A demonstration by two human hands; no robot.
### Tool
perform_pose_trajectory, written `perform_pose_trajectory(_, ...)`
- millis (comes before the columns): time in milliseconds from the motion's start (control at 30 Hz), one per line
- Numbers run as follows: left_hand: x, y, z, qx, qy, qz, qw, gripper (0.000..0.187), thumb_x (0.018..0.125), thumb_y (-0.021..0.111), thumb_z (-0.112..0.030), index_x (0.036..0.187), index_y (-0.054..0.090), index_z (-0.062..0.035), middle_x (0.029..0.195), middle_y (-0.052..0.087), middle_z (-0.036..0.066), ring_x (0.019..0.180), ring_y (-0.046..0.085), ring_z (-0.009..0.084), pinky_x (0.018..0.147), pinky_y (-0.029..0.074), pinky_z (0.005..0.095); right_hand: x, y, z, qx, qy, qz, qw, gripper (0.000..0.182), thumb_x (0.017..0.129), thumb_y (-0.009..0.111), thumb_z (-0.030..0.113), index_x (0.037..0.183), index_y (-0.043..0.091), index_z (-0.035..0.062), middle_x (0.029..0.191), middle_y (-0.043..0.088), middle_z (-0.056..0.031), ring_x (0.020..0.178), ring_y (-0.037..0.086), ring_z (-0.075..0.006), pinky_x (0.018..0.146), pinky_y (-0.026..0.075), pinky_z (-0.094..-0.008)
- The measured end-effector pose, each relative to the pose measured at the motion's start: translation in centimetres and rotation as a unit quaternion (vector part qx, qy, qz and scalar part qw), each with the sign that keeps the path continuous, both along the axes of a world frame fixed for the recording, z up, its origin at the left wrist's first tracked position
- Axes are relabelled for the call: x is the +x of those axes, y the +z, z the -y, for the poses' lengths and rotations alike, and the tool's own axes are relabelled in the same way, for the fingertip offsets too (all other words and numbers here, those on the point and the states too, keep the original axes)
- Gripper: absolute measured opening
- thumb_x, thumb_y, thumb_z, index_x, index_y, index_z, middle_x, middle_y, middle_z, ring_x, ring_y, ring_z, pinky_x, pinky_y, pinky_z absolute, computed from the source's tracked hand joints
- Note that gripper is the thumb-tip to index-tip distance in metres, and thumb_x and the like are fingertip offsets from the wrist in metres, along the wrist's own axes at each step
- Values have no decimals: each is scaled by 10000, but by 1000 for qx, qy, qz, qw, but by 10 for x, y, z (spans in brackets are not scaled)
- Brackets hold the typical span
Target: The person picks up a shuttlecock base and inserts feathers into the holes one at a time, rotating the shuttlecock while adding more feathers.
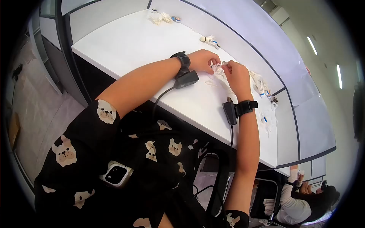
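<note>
My left hand [205,60] is closed, thumb and fingers curled in at a small white feathery piece [217,69] over the white table. Close beside it, my right hand [237,76] pinches the same white piece from the other side; its fingers hide part of it, and I cannot tell its exact kind. Below the hands, a thin whitish scrap [209,82] lies on the tabletop. Just beyond my left hand rests a shuttlecock [208,39] on its side near the partition. To the right of my right hand is a pile of shuttlecocks [260,85] and loose feathers.
The white table [121,47] is bordered by a grey partition [251,41]. At its far left end lie feathers [163,18] and small round pieces. A blue-banded white piece [265,119] sits near the right end. Cables hang from both wrist devices. Another person [300,205] sits at lower right.
</note>
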State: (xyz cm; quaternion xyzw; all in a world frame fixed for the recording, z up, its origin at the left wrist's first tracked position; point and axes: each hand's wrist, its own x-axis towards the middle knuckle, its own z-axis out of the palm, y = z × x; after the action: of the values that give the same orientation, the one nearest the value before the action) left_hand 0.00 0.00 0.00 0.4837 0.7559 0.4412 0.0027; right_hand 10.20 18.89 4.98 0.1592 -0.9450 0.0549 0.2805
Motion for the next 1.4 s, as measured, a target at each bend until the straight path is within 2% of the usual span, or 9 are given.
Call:
perform_pose_trajectory(67,2,1,1,-5,10,4,1000,472,784,821,-155,1231,676,-107,989,687,79,912,619,188,846,518,327,-1,-2,-1,-19,2,6,1000,163,890,716,178,866,694,18,829,701,-189,793,668,-391,698,509,-478)
perform_pose_trajectory(367,-1,-1,-2,9,5,4,1000,449,797,825,-164,1214,674,-98,1023,696,76,913,623,184,850,522,324,-3,-2,-2,-32,-6,7,999,170,889,719,179,844,702,16,789,698,-188,758,665,-394,678,507,-471)
perform_pose_trajectory(567,0,0,1,-3,3,0,1000,453,816,813,-183,1233,658,-96,1051,700,74,908,631,189,839,529,325,0,3,-7,-71,-54,61,994,315,916,712,338,872,733,26,814,729,-173,763,693,-369,695,528,-438)
perform_pose_trajectory(667,-5,-7,-1,12,29,-7,999,436,845,788,-205,1239,646,-85,1061,702,83,907,635,193,830,529,325,-3,8,-25,-169,-94,85,977,371,933,683,405,910,744,40,823,747,-152,783,714,-340,718,538,-420)
perform_pose_trajectory(767,-6,-6,0,-2,54,-2,999,420,869,768,-228,1237,640,-72,1075,703,101,917,640,195,826,527,322,-6,6,-53,-155,-120,95,976,378,934,671,427,949,749,58,833,757,-139,794,721,-327,731,543,-416)
perform_pose_trajectory(900,-9,-10,1,8,74,0,997,414,879,763,-243,1231,637,-66,1076,702,118,911,645,202,820,523,325,1,5,-60,-126,-120,151,973,323,864,759,366,1015,739,81,855,761,-123,792,713,-318,750,549,-410)
perform_pose_trajectory(1067,-11,-10,1,16,83,2,996,401,888,762,-262,1209,636,-58,1076,702,123,903,644,212,813,521,330,-8,-16,-58,-68,-64,148,985,386,825,791,321,1152,727,126,1122,639,-139,1049,644,-312,913,516,-406)
perform_pose_trajectory(1200,-11,-9,0,10,84,13,996,407,892,765,-271,1215,638,-58,1081,700,120,920,649,213,813,520,333,-12,-27,-55,11,-67,120,990,296,860,754,269,1125,739,137,1141,648,-151,1052,650,-339,912,521,-424)
perform_pose_trajectory(1400,-15,-14,-3,16,82,16,996,421,889,771,-255,1236,637,-59,1068,693,111,925,649,204,820,523,329,-16,-28,-53,-21,-58,145,988,180,885,718,232,1008,712,102,1078,669,-154,1012,659,-361,886,524,-438)
